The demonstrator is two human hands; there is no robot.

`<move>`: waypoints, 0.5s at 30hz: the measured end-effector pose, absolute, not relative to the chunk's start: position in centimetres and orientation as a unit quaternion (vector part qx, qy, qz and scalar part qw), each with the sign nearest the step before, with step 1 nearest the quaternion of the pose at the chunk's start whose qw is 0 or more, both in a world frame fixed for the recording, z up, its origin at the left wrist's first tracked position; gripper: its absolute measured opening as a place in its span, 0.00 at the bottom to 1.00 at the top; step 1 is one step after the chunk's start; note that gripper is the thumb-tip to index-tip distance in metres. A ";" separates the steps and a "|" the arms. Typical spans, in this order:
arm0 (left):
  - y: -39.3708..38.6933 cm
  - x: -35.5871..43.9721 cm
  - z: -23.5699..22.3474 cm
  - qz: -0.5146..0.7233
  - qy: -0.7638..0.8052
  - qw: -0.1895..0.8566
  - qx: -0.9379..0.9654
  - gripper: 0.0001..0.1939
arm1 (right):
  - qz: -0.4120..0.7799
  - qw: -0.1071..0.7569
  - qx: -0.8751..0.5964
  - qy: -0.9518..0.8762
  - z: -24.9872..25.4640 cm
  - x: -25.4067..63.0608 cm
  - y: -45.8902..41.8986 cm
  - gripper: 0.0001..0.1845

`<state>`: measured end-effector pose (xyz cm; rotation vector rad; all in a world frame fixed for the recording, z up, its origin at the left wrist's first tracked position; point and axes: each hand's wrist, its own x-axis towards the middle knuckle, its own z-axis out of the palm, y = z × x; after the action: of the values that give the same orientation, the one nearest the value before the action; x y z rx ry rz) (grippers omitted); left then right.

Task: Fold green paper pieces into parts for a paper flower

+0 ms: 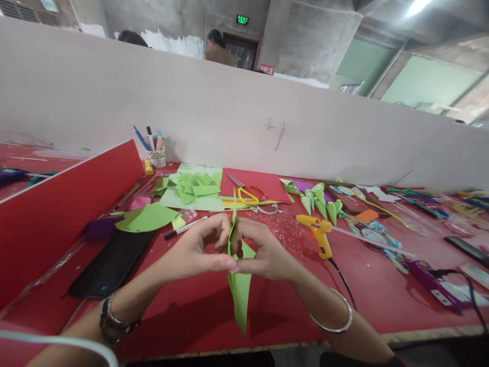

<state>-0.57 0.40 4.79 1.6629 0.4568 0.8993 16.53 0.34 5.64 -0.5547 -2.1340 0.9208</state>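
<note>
A light green paper piece (240, 293), rolled or folded into a long pointed shape, hangs point-down over the red table (191, 311). My left hand (196, 252) pinches its upper part from the left. My right hand (267, 255) pinches it from the right, and the fingertips of both hands meet at the paper. Each wrist carries a bracelet.
A yellow glue gun (319, 233) lies right of my hands, its cord running toward me. Finished green paper cones (319, 199), yellow-handled scissors (246, 193), green paper scraps (196, 186), a pen cup (156, 155), a black tablet (110, 265) and a red divider (57, 204) surround them. Other people sit beyond the grey partition.
</note>
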 end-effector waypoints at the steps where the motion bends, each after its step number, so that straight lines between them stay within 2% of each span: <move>1: 0.4 -0.6 4.8 0.379 0.189 0.565 0.708 0.17 | 0.360 0.365 -0.213 -0.831 5.6 16.6 0.3 0.13; 5: 0.2 -0.8 5.1 0.373 0.202 0.537 0.729 0.11 | 0.322 0.377 -0.216 -0.841 5.6 16.5 -0.2 0.08; 8: 0.0 -0.9 5.4 0.377 0.257 0.507 0.731 0.05 | 0.258 0.446 -0.258 -0.817 5.8 16.5 -0.4 0.09; 10: 0.2 -1.3 5.5 0.421 0.307 0.508 0.685 0.05 | 0.235 0.501 -0.303 -0.776 6.0 17.1 -0.4 0.10; 12: 0.7 -2.2 5.9 0.494 0.362 0.517 0.598 0.10 | 0.237 0.542 -0.359 -0.722 6.3 18.4 -0.3 0.11; 15: 1.7 -4.3 6.9 0.550 0.436 0.526 0.481 0.06 | 0.274 0.589 -0.425 -0.630 6.7 21.1 0.2 0.12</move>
<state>-4.32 1.73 6.90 1.1496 1.0424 1.3147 21.11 0.20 6.74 -0.9895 -1.4683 0.6391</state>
